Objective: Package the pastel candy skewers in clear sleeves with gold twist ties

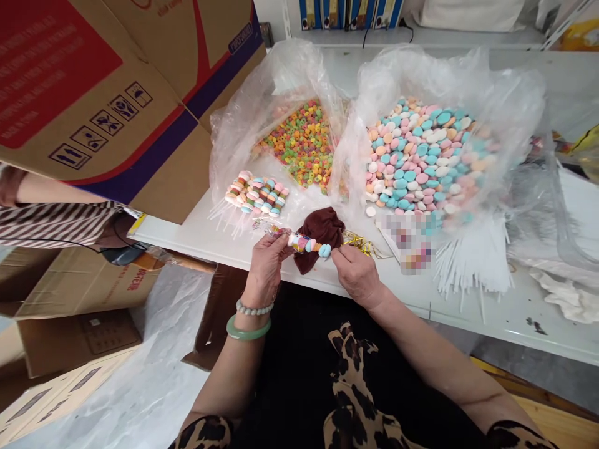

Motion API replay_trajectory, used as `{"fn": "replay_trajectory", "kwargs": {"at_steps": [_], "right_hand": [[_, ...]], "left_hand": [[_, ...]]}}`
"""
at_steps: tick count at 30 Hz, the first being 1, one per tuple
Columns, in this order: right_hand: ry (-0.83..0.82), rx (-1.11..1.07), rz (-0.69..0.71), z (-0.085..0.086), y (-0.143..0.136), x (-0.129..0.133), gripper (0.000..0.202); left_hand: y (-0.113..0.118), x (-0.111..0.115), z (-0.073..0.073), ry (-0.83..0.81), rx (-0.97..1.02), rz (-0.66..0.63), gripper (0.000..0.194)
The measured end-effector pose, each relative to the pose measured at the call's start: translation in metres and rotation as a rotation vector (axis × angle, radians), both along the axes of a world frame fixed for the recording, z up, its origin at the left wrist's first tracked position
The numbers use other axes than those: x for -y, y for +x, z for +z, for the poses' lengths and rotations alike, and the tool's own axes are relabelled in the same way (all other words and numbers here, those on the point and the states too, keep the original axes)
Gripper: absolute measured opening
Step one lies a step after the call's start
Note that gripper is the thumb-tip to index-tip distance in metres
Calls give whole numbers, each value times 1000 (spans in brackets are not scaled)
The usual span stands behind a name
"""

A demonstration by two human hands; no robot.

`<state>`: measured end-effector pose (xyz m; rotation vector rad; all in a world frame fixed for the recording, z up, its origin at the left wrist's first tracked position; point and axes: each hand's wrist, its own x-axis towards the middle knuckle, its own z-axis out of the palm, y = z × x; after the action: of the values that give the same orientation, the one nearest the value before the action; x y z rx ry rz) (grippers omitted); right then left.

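Observation:
My left hand (270, 257) is closed on one end of a candy skewer (309, 244) with pastel pieces and a printed clear wrapper around part of it. At the skewer's other end, by the blue pieces, my right hand (356, 272) is closed in a pinch; what it grips is too small to make out. Behind the skewer lies a dark red cloth (322, 227), with gold twist ties (359, 243) just to its right. Several finished-looking candy skewers (257, 194) are piled at the back left of my hands.
Open plastic bags hold ring candies (309, 146) and pastel candies (421, 156). White sticks (475, 268) lie at the right. A large carton (154, 125) stands at the left, beside another person's striped sleeve (56, 223). The table's front edge (515, 346) is near me.

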<state>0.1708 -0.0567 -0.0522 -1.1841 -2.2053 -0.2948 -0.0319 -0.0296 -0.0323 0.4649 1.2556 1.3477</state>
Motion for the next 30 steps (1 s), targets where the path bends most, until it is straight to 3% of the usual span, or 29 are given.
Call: {"fn": "replay_trajectory", "kwargs": {"at_steps": [6,9,12,18,21,26,30], "right_hand": [[90,33,12,-3,1,-1,27],[46,-4,23,-4,-1,2,28],[-191,-195,35,-3,-3,3,32],[-784,-806,78,0,-5,-4,15],[-889,-897,21,-1,-7,-7,12],[-926,-941,-24,2,-10,-9,10],[-1190,-1173,-31,5,-13,-5,10]], "left_hand": [[7,5,-2,27,-1,-133,34],[14,7,-6,42,11,-150,32],[13,6,-10,48,76,-145,27],[-2,0,-6,51,319,-178,19],[1,0,-1,71,358,-134,18],[22,1,-1,94,328,-149,23],[32,1,-14,113,318,-141,28]]}}
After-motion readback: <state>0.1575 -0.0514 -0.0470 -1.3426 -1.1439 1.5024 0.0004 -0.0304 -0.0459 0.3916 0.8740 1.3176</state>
